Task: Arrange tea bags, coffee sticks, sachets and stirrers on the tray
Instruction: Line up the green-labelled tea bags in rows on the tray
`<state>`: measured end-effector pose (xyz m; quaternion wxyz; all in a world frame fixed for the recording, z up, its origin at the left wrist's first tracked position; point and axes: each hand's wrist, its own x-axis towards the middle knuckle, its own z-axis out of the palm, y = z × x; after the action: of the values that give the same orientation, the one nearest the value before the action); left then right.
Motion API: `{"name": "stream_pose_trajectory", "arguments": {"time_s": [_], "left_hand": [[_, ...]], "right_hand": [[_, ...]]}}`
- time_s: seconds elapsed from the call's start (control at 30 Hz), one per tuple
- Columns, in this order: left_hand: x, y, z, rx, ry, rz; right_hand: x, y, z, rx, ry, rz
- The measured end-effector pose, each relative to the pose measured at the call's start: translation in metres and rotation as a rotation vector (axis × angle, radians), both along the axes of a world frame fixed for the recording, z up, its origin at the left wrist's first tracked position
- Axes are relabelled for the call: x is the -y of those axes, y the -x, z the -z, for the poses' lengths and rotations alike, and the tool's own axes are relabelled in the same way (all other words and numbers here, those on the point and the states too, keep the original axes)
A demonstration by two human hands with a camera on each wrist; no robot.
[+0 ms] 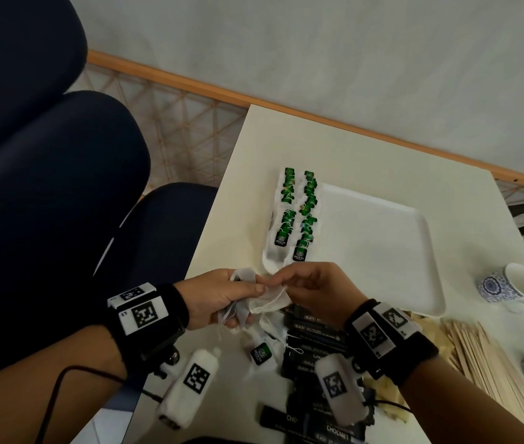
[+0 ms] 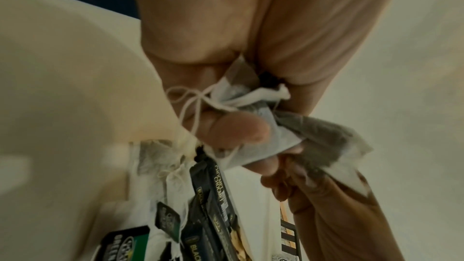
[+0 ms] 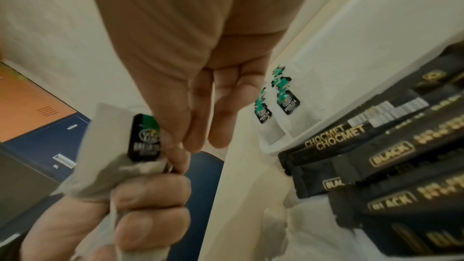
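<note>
My left hand [image 1: 247, 290] grips a crumpled bunch of tea bags [image 1: 238, 310] just above the table's front left corner; in the left wrist view its fingers [image 2: 233, 128] curl round the bags [image 2: 253, 96] and their strings. My right hand [image 1: 278, 278] pinches one tea bag [image 1: 271, 299] with a green tag [image 3: 144, 140] at the edge of that bunch. The white tray [image 1: 376, 245] lies just beyond both hands, with two rows of green-tagged tea bags [image 1: 295, 213] along its left side. Black coffee sticks [image 1: 315, 344] are piled under my right wrist.
One loose tea bag [image 1: 262, 354] lies on the table near the sticks. A heap of wooden stirrers [image 1: 485, 363] lies at the right, with blue-patterned cups [image 1: 510, 286] beside it. A dark blue chair [image 1: 46, 187] stands left of the table [image 1: 366, 155].
</note>
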<state>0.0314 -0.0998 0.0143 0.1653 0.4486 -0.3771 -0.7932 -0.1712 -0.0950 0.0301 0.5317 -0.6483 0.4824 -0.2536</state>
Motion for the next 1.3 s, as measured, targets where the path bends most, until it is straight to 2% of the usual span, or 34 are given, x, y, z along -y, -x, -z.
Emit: {"name": "stream_pose_trajectory", "arguments": {"time_s": [0.1, 0.2, 0.27, 0.33, 0.47, 0.63, 0.9, 1.13, 1.23, 1.3], "left_hand": [[-0.001, 0.001, -0.001, 0.001, -0.029, 0.009], [0.002, 0.000, 0.000, 0.050, -0.033, -0.069], [0.006, -0.004, 0.003, 0.107, -0.022, -0.148], [0.010, -0.007, 0.006, 0.149, -0.017, -0.232], [0.016, -0.013, 0.010, 0.139, -0.045, -0.322], [0.022, -0.015, 0.009, 0.078, -0.117, -0.369], [0.033, -0.016, 0.005, 0.012, -0.210, -0.405], [0.037, -0.008, 0.005, 0.063, -0.177, -0.353], [0.037, -0.004, 0.004, 0.065, -0.175, -0.357], [0.038, -0.002, 0.003, 0.053, -0.177, -0.372]], "right_hand": [[0.006, -0.001, -0.004, -0.028, 0.150, -0.008], [0.014, -0.001, -0.003, 0.045, 0.063, 0.077], [0.022, 0.000, 0.000, 0.025, 0.054, 0.152], [0.030, 0.002, 0.002, -0.104, 0.116, 0.171], [0.045, 0.001, 0.011, -0.431, 0.153, 0.072], [0.065, 0.002, 0.025, -0.548, 0.097, 0.104], [0.085, 0.004, 0.038, -0.572, 0.086, 0.262], [0.085, 0.008, 0.039, -0.531, 0.082, 0.292], [0.076, 0.006, 0.031, -0.476, 0.174, 0.300], [0.065, 0.001, 0.023, -0.434, 0.265, 0.221]]}}
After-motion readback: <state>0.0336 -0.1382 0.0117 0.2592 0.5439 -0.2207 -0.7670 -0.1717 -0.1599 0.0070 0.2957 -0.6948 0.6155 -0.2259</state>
